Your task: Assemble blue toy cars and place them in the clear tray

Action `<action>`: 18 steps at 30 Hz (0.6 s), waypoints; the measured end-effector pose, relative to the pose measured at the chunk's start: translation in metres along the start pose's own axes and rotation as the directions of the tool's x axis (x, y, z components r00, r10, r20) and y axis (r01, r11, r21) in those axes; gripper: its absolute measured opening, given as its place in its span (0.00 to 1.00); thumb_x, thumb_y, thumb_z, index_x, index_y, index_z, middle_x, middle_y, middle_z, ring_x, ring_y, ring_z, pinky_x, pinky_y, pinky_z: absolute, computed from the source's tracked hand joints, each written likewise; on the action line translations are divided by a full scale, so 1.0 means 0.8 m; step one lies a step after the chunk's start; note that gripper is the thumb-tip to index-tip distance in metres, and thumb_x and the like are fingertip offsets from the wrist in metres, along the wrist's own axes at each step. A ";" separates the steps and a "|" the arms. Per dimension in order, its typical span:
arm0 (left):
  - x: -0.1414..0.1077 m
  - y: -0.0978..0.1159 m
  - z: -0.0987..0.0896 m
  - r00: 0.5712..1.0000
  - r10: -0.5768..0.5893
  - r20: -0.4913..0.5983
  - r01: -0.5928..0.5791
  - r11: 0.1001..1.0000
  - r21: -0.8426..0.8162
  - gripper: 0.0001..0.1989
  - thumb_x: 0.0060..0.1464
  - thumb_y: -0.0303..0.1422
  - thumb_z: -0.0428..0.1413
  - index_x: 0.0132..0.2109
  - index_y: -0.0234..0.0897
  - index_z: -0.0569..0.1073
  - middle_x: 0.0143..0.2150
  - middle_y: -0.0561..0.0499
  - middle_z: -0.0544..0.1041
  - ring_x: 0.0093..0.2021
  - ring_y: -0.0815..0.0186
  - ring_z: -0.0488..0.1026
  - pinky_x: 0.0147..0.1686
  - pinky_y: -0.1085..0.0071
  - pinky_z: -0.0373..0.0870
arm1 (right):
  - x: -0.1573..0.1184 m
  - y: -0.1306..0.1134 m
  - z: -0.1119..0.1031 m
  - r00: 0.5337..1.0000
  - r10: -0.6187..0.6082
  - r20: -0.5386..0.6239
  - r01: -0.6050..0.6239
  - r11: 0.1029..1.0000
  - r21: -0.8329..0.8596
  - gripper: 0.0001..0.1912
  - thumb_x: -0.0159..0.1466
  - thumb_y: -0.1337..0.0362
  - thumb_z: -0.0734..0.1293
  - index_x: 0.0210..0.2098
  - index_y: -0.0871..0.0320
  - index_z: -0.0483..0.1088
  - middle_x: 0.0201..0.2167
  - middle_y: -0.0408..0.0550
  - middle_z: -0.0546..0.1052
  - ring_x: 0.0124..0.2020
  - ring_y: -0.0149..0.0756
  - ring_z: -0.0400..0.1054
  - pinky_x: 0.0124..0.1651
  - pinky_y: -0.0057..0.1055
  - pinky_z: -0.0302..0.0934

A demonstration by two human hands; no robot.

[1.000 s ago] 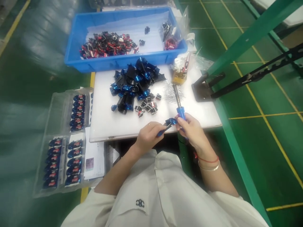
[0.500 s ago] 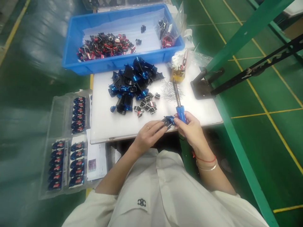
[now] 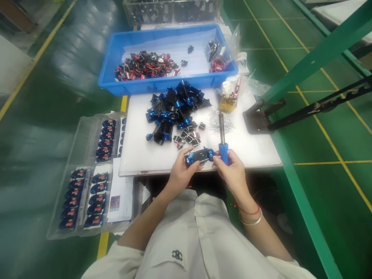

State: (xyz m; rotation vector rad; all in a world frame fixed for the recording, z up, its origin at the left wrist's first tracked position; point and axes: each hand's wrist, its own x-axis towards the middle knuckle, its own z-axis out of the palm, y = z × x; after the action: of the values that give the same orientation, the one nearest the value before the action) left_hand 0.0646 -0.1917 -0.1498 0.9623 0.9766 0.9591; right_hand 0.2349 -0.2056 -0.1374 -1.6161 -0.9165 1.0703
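My left hand grips a black-and-blue part above the front edge of the white table. My right hand is wrapped round the blue handle of a screwdriver, whose metal shaft points away from me. Its thumb and finger reach the right end of the black-and-blue part. Beyond my hands lie small black, silver and red pieces, with a heap of black-and-blue parts behind them. Thin metal pins are scattered past the screwdriver.
At the back, a blue bin holds a red-and-black pile and plastic bags. A yellowish container stands at the table's right. Clear trays of blue parts sit at the left. A green post and black metal bracket are at the right.
The black-and-blue part has turned and now shows its broad face, lying crosswise. My left fingers have shifted from over it to around its left end. The whole view has shifted slightly.
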 end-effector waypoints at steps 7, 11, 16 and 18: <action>-0.010 0.009 -0.029 0.991 -0.020 -0.134 0.027 0.999 0.047 0.29 0.56 0.41 0.62 0.60 0.37 0.64 0.50 0.42 0.75 0.42 0.59 0.81 0.46 0.59 0.82 | 0.035 -0.013 0.010 0.996 -0.075 -0.038 0.065 0.975 -0.212 0.19 0.49 0.47 0.70 0.29 0.56 0.73 0.20 0.41 0.67 0.24 0.39 0.61 0.31 0.35 0.61; -0.021 0.008 -0.055 0.980 -0.010 -0.199 0.024 0.998 0.066 0.29 0.56 0.41 0.61 0.60 0.36 0.64 0.47 0.43 0.76 0.41 0.59 0.81 0.45 0.59 0.82 | 0.054 -0.015 0.027 0.993 -0.121 0.010 0.118 0.946 -0.302 0.19 0.51 0.46 0.67 0.31 0.56 0.75 0.24 0.44 0.72 0.28 0.43 0.65 0.37 0.38 0.62; -0.029 0.009 -0.076 0.955 0.021 -0.294 0.005 0.996 0.088 0.28 0.56 0.40 0.61 0.60 0.37 0.65 0.47 0.45 0.77 0.40 0.60 0.81 0.45 0.59 0.82 | 0.068 -0.013 0.048 0.979 -0.196 0.048 0.199 0.906 -0.372 0.16 0.53 0.50 0.68 0.33 0.55 0.75 0.31 0.48 0.77 0.36 0.48 0.70 0.44 0.41 0.63; -0.029 0.010 -0.079 0.951 0.019 -0.308 0.009 0.996 0.089 0.27 0.56 0.39 0.61 0.60 0.38 0.65 0.47 0.45 0.77 0.40 0.60 0.81 0.45 0.60 0.82 | 0.070 -0.012 0.053 0.983 -0.172 0.063 0.183 0.902 -0.390 0.14 0.54 0.52 0.69 0.33 0.56 0.75 0.30 0.47 0.77 0.35 0.48 0.71 0.42 0.39 0.63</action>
State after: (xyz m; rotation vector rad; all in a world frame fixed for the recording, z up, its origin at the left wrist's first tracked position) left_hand -0.0026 -0.1987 -0.1537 0.9046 1.2892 1.0991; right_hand 0.2131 -0.1391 -0.1469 -1.8014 -1.3382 0.8149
